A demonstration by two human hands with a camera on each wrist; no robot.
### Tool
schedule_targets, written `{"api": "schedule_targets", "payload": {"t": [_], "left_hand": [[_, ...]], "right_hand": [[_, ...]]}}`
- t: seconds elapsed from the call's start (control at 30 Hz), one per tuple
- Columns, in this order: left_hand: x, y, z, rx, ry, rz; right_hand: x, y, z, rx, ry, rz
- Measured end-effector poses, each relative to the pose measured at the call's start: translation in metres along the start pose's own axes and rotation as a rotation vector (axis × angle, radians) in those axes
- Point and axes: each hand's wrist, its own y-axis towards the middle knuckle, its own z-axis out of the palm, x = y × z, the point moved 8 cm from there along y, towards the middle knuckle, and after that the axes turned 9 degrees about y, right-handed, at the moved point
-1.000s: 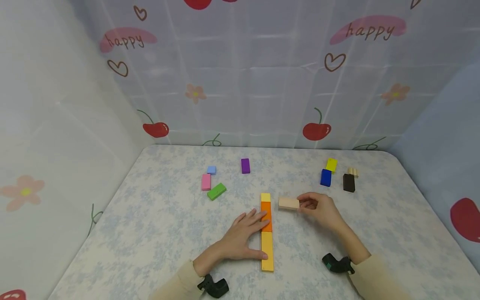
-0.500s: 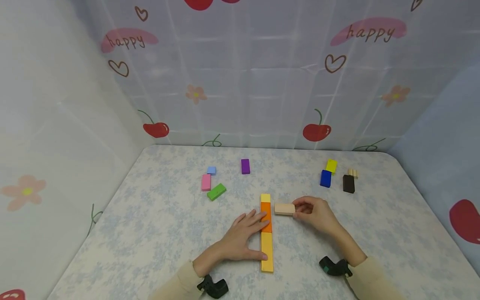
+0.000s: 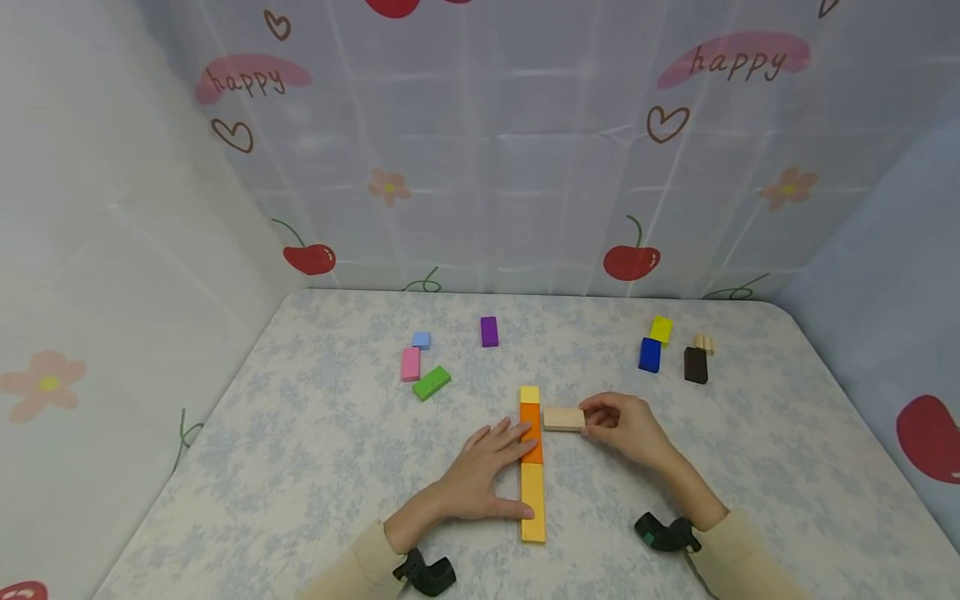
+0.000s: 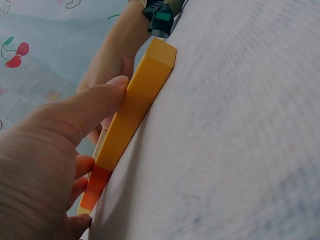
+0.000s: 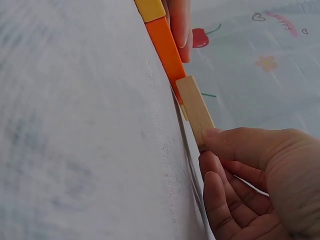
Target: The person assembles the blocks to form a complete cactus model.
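A straight row of blocks runs away from the person in the head view: a long amber block [image 3: 533, 487] nearest, an orange block [image 3: 531, 417] beyond it, and a small yellow block [image 3: 529, 394] at the far end. My left hand [image 3: 478, 477] lies spread against the row, its fingertips on the orange block and its thumb on the amber one. From the right, my right hand [image 3: 626, 427] pinches one end of a plain wooden block [image 3: 563, 419] between thumb and fingers. That block lies crosswise, its other end at the orange block's right side.
Pink [image 3: 410, 364], green [image 3: 431, 383] and light blue blocks [image 3: 422, 340] lie to the left. A purple block [image 3: 489, 332] is farther back. Bright yellow [image 3: 661, 329], dark blue [image 3: 649, 355], black [image 3: 695, 365] and pale ridged pieces [image 3: 704, 343] sit at the back right.
My right hand has brought the wooden block leftward and slightly nearer the person, closing the gap to the orange block. The left hand and the row have stayed in place.
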Motion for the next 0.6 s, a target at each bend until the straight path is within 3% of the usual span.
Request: {"api": "schedule_targets", "payload": {"t": [0.6], "left_hand": [[0.0005,0.0000,0.0003,0.002,-0.007,-0.001]], "right_hand": [[-0.0034,0.0029,0.0051,0.007,0.010,0.016]]}}
